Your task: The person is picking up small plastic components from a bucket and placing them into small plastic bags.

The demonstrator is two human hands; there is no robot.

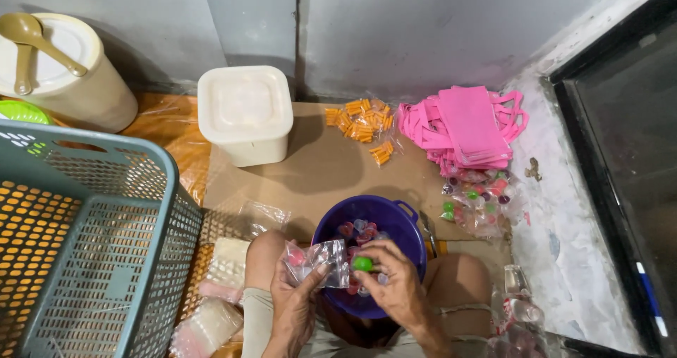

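A flattened brown cardboard sheet (331,168) covers the floor below a grey wall. From the left: one grey-green mesh laundry basket (92,245), one cream round tub (77,76) with two spoons on its lid, one white square lidded container (245,113). The left hand (293,301) pinches a clear plastic bag (317,259); the right hand (398,287) grips a green jelly cup (362,263) over one purple bowl (395,217). Further right lie orange wrapped sweets (360,122) and a pile of pink bags (462,125).

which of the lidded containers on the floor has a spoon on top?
The round beige tub at far left: a tan spoon lies across its lid. The square white container beside the cardboard has nothing on its lid.
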